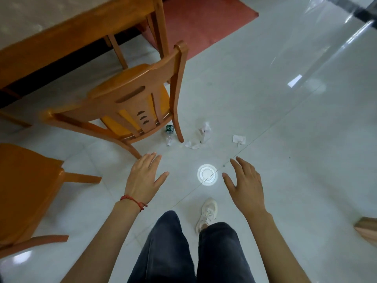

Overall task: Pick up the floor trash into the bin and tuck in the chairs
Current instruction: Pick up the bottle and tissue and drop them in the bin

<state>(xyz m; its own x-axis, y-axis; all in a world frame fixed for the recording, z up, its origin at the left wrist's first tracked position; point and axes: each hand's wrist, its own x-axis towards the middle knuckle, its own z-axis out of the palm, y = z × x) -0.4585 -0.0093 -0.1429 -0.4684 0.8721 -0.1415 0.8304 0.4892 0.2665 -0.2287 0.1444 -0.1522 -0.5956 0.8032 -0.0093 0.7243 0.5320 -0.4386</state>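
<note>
Head view: I note both hands, left hand (143, 176) and right hand (245, 181), spread and empty above the lid (207, 173); bottle (169, 135) beside the chair leg (179, 127) risks rolling under if knocked.

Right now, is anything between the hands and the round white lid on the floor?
Nothing visible. The white lid lies on bare tile between the open left hand and right hand. The chair's leg stands off to the left, not in the path.

Red string bracelet (133, 201), dark grey trousers (165, 248), one cream sneaker (206, 213).
</note>
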